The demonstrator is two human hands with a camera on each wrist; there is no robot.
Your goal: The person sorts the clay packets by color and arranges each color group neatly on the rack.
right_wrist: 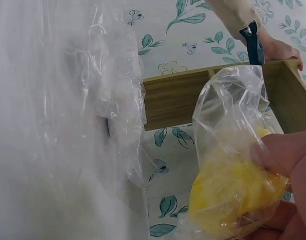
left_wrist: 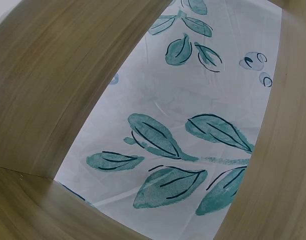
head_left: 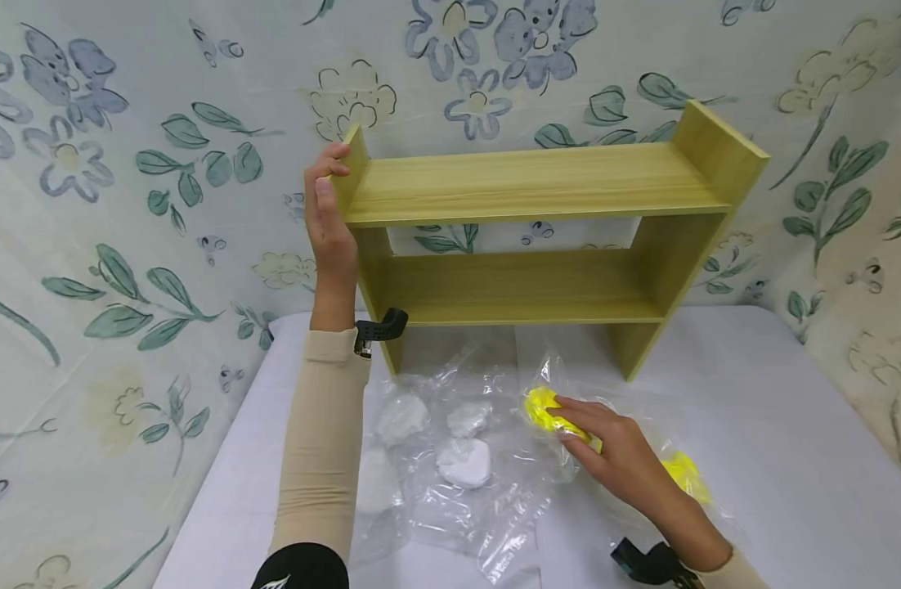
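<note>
A light wooden shelf unit (head_left: 524, 184) with two boards stands on a white-covered table (head_left: 774, 425) against flowered wallpaper. My left hand (head_left: 331, 168) grips the top of its left side panel, fingers curled over the edge. My right hand (head_left: 568, 421) lies on a yellow lump in a clear plastic bag (head_left: 542, 405) in front of the shelf. In the right wrist view the yellow lump (right_wrist: 233, 195) sits pinched between a finger (right_wrist: 288, 155) and the hand below it. The left wrist view shows only shelf wood (left_wrist: 47, 85) and wallpaper.
Several white lumps in clear bags (head_left: 465, 462) lie on the table between my arms. A second yellow bagged lump (head_left: 686, 474) lies behind my right wrist. Loose clear plastic (right_wrist: 67, 125) fills the left of the right wrist view. Wallpapered walls close in on three sides.
</note>
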